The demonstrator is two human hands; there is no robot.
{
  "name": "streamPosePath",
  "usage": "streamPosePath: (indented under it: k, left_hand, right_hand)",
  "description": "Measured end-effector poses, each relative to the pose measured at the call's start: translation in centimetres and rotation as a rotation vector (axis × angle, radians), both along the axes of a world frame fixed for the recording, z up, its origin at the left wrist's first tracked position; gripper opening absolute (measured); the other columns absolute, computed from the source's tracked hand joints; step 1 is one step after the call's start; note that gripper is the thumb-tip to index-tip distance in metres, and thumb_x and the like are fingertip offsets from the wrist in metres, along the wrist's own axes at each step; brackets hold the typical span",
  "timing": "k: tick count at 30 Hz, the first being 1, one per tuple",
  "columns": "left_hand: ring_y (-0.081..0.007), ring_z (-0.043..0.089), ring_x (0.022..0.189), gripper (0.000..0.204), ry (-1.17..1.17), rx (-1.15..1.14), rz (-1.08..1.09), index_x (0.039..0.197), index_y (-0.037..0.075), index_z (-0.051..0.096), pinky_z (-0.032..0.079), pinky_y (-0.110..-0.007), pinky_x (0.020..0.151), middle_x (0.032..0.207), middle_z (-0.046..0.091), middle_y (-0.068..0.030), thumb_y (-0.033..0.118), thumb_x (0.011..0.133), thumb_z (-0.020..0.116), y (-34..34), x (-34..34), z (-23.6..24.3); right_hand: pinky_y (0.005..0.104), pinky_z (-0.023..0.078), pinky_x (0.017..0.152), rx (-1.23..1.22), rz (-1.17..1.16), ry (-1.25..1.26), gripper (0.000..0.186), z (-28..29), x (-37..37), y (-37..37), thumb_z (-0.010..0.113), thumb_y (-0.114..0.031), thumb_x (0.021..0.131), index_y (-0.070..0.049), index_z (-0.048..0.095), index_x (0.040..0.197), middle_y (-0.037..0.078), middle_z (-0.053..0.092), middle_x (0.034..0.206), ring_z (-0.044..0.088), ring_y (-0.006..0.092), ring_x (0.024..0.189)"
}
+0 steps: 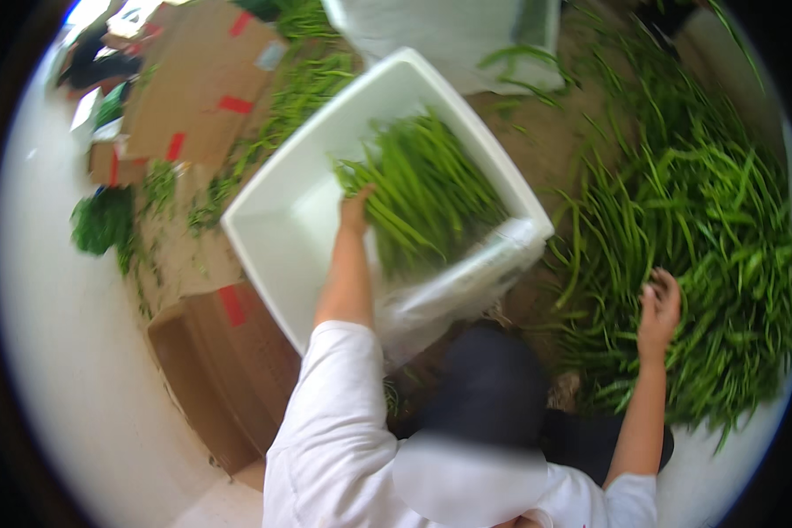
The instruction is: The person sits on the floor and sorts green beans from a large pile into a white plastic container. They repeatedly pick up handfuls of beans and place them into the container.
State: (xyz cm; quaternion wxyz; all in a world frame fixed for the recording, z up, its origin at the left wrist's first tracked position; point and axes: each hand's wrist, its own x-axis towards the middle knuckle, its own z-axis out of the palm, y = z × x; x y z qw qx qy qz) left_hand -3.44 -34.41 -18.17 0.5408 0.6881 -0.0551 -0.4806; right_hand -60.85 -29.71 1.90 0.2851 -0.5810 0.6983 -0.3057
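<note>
A white square box (273,189), turned cornerwise, stands in front of me. Long green chili peppers (436,180) lie in it, mostly side by side, with clear plastic film (466,273) along the box's near right wall. Reaching into the box, my left hand (355,211) touches the left end of these peppers; its fingers are largely hidden and blurred. On the right, my right hand (660,310) hovers at a large loose heap of green chili peppers (713,220). Its fingers are loosely bent and apart, and nothing shows in them.
Brown cardboard with red tape (198,84) lies at the far left. Nearer is an open cardboard box (224,370). Another white container (449,44) stands beyond the box. Scattered peppers (299,97) cover part of the brown floor. Another person (101,62) is partly visible at the far left.
</note>
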Motion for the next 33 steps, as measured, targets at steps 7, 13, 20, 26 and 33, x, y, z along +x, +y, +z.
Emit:
streamPosePath:
  k: [7, 13, 20, 26, 33]
  left_hand:
    - [-0.0321, 0.049, 0.118, 0.086, -0.470, 0.349, -0.027, 0.133, -0.008, 0.039, 0.040, -0.042, 0.099, 0.133, 0.046, -0.0229, 0.062, 0.085, 0.049, 2.9, 2.1, -6.0]
    - [-0.0290, 0.043, 0.124, 0.071, -0.288, 0.038, -0.026, 0.135, -0.005, 0.039, 0.032, -0.039, 0.105, 0.137, 0.045, -0.0156, 0.054, 0.095, 0.039, -0.7, -2.2, -0.6]
    - [-0.0186, 0.056, 0.095, 0.027, -0.806, -0.556, -0.059, 0.116, -0.003, 0.050, 0.048, -0.028, 0.078, 0.110, 0.055, -0.0159, 0.001, 0.089, 0.050, -1.0, -16.9, 15.7]
    - [-0.0163, 0.062, 0.082, 0.017, -0.020, -0.586, -1.226, 0.106, -0.002, 0.053, 0.051, -0.026, 0.065, 0.100, 0.061, -0.0151, 0.007, 0.092, 0.052, 0.8, -27.9, 17.2]
    - [-0.0192, 0.058, 0.102, 0.043, 0.196, 0.274, -1.359, 0.124, 0.000, 0.046, 0.050, -0.031, 0.079, 0.113, 0.058, -0.0131, 0.029, 0.094, 0.056, 3.3, -32.2, 5.3]
  right_hand:
    - [0.0390, 0.051, 0.076, 0.434, 0.099, 0.053, 0.033, -11.9, 2.0, -0.5, 0.062, -0.021, 0.088, -0.003, 0.056, 0.115, 0.017, 0.065, 0.099, 0.064, 0.0295, 0.089]
    - [0.0444, 0.048, 0.087, 0.448, 0.098, 0.381, 0.038, -20.8, 4.7, -1.8, 0.063, -0.020, 0.087, 0.004, 0.053, 0.115, 0.021, 0.059, 0.113, 0.056, 0.0360, 0.105]
    - [0.0474, 0.048, 0.079, 0.525, -0.052, 0.424, 0.034, -23.6, 5.2, -2.1, 0.060, -0.012, 0.086, 0.004, 0.052, 0.115, 0.024, 0.060, 0.102, 0.057, 0.0417, 0.093]
    - [0.0491, 0.047, 0.075, 0.138, 0.013, 0.055, 0.021, -21.2, 6.5, -2.3, 0.061, -0.012, 0.084, -0.002, 0.058, 0.102, 0.022, 0.060, 0.093, 0.057, 0.0433, 0.087]
    - [0.0430, 0.047, 0.079, 0.256, -0.053, 0.147, 0.027, -22.9, 7.8, -1.6, 0.062, -0.015, 0.082, -0.001, 0.060, 0.106, 0.018, 0.059, 0.105, 0.058, 0.0400, 0.093]
